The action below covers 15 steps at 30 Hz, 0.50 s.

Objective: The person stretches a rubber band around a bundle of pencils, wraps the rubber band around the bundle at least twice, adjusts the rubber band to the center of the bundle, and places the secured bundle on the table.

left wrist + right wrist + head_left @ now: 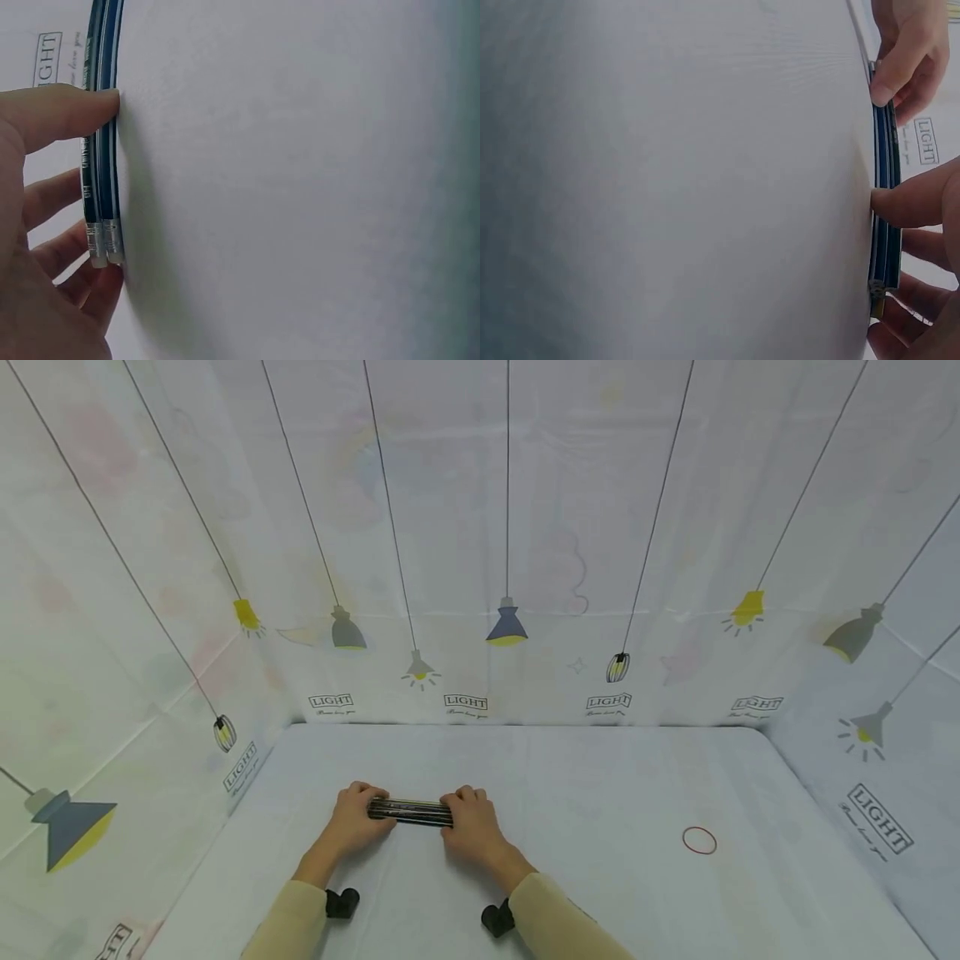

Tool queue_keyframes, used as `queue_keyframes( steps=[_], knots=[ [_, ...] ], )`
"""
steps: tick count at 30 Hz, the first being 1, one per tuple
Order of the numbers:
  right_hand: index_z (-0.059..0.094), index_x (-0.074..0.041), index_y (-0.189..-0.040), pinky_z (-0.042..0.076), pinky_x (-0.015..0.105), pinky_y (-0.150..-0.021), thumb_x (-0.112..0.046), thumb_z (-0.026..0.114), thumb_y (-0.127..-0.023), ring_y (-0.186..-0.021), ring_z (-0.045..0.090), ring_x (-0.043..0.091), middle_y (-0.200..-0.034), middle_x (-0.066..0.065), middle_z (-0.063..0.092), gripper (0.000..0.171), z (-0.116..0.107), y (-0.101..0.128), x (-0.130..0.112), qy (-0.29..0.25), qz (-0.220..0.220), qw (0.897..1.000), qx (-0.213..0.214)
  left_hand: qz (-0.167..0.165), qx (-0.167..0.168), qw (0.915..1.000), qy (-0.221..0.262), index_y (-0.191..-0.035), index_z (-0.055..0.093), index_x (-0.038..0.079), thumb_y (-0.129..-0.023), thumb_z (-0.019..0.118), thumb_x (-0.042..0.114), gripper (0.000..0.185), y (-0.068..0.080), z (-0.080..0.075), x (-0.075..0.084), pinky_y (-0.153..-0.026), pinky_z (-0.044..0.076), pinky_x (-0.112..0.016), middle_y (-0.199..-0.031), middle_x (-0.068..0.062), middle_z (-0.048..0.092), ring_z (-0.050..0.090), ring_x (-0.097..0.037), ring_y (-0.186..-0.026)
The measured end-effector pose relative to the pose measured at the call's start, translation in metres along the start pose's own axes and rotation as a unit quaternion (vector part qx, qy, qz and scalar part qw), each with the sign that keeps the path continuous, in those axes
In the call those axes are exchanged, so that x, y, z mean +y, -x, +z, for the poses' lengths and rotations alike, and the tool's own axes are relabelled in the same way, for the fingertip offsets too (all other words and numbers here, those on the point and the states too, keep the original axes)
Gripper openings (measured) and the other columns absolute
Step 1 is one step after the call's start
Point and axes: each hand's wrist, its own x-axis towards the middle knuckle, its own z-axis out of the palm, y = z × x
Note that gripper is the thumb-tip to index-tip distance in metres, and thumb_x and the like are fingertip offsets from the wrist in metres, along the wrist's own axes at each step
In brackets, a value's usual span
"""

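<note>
A bundle of dark pencils (414,812) lies crosswise between the two hands, low over the white table. My left hand (358,818) grips its left end, thumb on the near side and fingers behind. In the left wrist view, metal bands and pale erasers (105,255) show at that end of the pencils. Holding the opposite end is my right hand (474,831), its thumb pressed to the pencils (883,255) in the right wrist view. Their flat ends line up roughly there, with one yellowish tip (877,306) jutting past the others. A red rubber band (699,841) lies on the table to the right.
The white-covered table (600,902) meets a cloth backdrop (562,527) printed with hanging lamps at its back and sides. Black wrist mounts (342,903) sit by both sleeves.
</note>
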Motion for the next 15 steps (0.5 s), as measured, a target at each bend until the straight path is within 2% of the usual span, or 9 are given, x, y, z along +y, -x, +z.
queue_keyframes(
  steps=[5, 11, 15],
  knots=[
    [0.067, -0.008, -0.118, 0.043, 0.043, -0.088, -0.021, 0.073, -0.090, -0.100, 0.046, 0.025, -0.111, 0.007, 0.055, 0.031, 0.0006, 0.0004, -0.0016, 0.035, 0.002, 0.999, 0.006, -0.005, 0.001, 0.9997, -0.022, -0.113, 0.071, 0.011, -0.081, 0.083, 0.027, 0.038, -0.0002, -0.0024, 0.0055, -0.095, 0.043, -0.054, -0.120, -0.013, 0.056, 0.048, -0.036, -0.113],
    [0.065, -0.011, -0.108, 0.042, 0.044, -0.087, -0.021, 0.070, -0.089, -0.096, 0.045, 0.024, -0.102, 0.005, 0.053, 0.022, -0.0016, 0.0001, -0.0040, 0.031, 0.018, 0.999, -0.002, -0.003, -0.009, 0.9988, -0.048, -0.101, 0.067, 0.014, -0.077, 0.084, 0.030, 0.033, -0.0003, -0.0059, 0.0104, -0.089, 0.042, -0.054, -0.105, -0.009, 0.057, 0.049, -0.034, -0.102],
    [0.064, -0.011, -0.104, 0.040, 0.043, -0.085, -0.018, 0.067, -0.085, -0.091, 0.043, 0.023, -0.097, 0.002, 0.051, 0.020, -0.0011, -0.0009, -0.0043, 0.014, 0.028, 0.999, -0.008, -0.012, -0.022, 0.9978, -0.061, -0.101, 0.066, 0.015, -0.074, 0.083, 0.031, 0.036, -0.0022, -0.0043, 0.0086, -0.088, 0.041, -0.053, -0.103, -0.006, 0.055, 0.048, -0.032, -0.101]
  ],
)
